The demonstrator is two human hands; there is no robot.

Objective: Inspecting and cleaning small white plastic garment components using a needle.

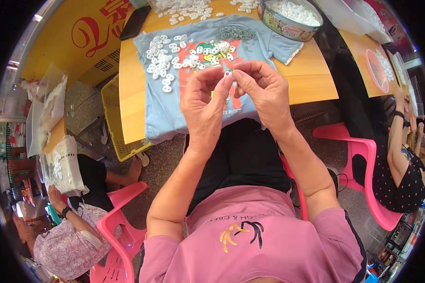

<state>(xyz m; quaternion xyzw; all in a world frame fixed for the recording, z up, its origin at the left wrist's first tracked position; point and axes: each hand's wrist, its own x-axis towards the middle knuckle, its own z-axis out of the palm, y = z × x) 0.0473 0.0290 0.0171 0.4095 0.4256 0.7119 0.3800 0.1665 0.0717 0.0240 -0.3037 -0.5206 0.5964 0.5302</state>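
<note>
Above the near part of a blue printed T-shirt (163,113) spread on the table, my two hands meet fingertip to fingertip. My left hand (204,101) pinches a small white plastic piece (227,73) between thumb and fingers. The thumb and fingers of my right hand (267,92) are closed right beside it; a bit of green shows there, but what they hold is mostly hidden. Loose white oval pieces with two holes (160,63) lie on the shirt at the left, and more white pieces (215,48) in the middle. Beyond them sits a pile of small dark green pieces (236,33).
A round tin (290,30) full of white pieces stands at the far right of the wooden table (311,70). A dark phone-like slab (135,22) lies far left. A yellow crate (113,118) is below. People sit on pink chairs (370,165) at both sides.
</note>
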